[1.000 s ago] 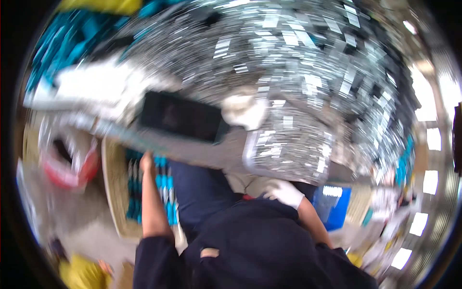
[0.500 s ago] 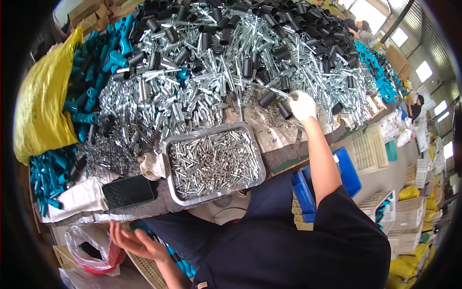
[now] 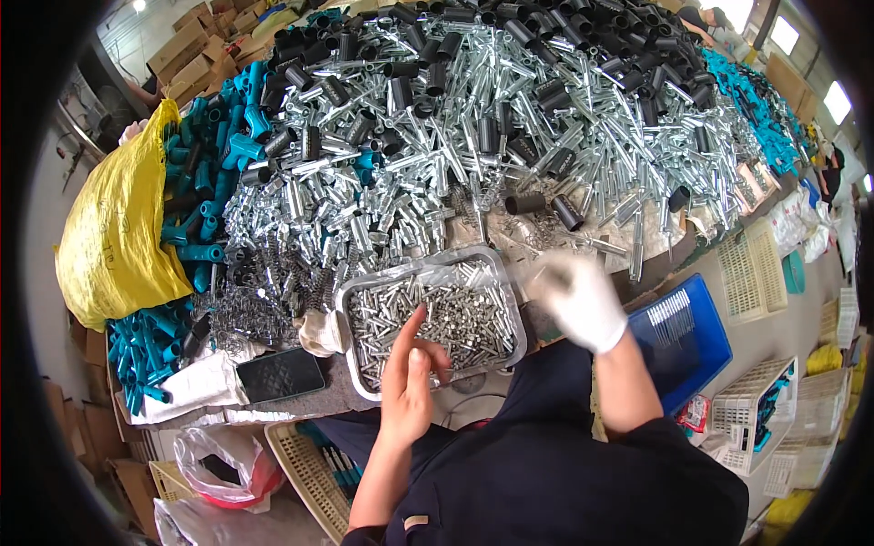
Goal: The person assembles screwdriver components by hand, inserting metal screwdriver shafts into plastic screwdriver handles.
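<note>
- Tray (image 3: 360, 309) of small silver metal pins: grey, rectangular, lined with clear plastic, set at the near edge of the table (image 3: 300, 396), directly in front of the person.
- Head view, left hand (image 3: 411, 378): bare, raised over the tray's near rim, index finger extended upward and the other fingers loosely curled; nothing seen in its grip.
- Head view, right hand (image 3: 579, 296): in a white glove, blurred, just beyond the tray's right end above the table; whether it grips anything cannot be told.
- Heap of silver metal tubes (image 3: 510, 136): covers most of the table beyond the tray, mixed with black sleeves (image 3: 437, 73).
- Teal plastic fittings (image 3: 214, 173): piled at the heap's left side, beside a yellow sack (image 3: 118, 227).
- Springs (image 3: 273, 291): dark tangle just left of the tray.
- Phone (image 3: 282, 373): black, flat, screen up, left of the tray near the table edge.
- Blue crate (image 3: 687, 350): below the table, to the person's right.
</note>
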Tool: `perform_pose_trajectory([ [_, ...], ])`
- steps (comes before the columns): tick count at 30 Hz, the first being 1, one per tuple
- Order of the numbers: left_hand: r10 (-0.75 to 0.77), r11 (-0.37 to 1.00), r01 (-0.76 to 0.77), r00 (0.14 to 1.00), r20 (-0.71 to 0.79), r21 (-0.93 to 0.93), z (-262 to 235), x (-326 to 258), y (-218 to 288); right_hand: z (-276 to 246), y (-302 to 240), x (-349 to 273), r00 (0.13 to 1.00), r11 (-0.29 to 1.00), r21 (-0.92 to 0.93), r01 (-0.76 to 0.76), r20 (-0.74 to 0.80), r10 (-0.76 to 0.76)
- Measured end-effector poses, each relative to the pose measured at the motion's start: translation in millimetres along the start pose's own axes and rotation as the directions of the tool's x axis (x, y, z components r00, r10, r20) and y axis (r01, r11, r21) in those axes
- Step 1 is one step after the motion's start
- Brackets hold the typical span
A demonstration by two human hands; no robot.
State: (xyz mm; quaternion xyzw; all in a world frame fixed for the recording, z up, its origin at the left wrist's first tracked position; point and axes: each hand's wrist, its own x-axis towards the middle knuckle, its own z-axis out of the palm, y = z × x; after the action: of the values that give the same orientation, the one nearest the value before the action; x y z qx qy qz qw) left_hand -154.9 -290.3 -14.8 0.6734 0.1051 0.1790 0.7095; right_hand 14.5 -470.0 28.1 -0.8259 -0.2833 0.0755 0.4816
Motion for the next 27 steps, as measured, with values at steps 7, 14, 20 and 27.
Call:
perform_pose_trajectory([
  [7, -0.026, 1.0, 0.02, 0.923, -0.383, -0.02, -6.7, 6.2, -23.1, 44.0, -15.8, 76.9, 0.956, 0.987, -0.098, 0.129, 0.277, -0.097],
  [14, -0.052, 0.998, 0.024, 0.883, -0.466, -0.064, -4.6, -2.9, -50.5, 115.4, 19.3, 257.7, 0.856, 0.455, -0.726, 0.515, 0.411, -0.313],
  [20, 0.01, 0.998, -0.036, 0.923, -0.384, -0.06, -16.0, -13.0, -62.3, 150.7, 16.9, 267.0, 0.828, 0.226, -0.82, 0.526, 0.433, -0.356],
  [27, -0.005, 0.997, -0.025, 0.935, -0.354, -0.078, -14.3, -6.9, -54.9, 134.6, 9.6, 274.7, 0.838, 0.146, -0.89, 0.432, 0.337, -0.429],
])
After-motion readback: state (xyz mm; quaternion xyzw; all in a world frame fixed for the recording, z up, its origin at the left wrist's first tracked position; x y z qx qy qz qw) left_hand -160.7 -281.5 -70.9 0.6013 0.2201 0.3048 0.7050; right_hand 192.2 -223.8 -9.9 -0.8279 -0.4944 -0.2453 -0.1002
